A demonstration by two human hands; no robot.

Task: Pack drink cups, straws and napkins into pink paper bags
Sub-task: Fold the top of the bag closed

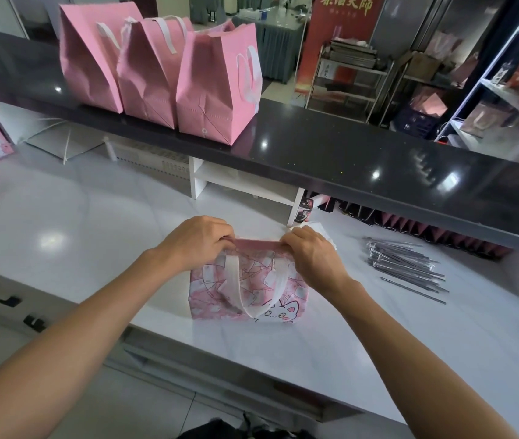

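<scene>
Both hands, left hand and right hand, pinch the folded top of a boxy pink cat-print bag; glossy wrapped straws right of it.

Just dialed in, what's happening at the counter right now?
A person is working on a pink cat-print bag standing on the white counter. The left hand and the right hand each pinch its top edge, which looks pressed together. Three plain pink bags stand on the dark upper ledge, and a pile of wrapped straws lies to the right.
</scene>
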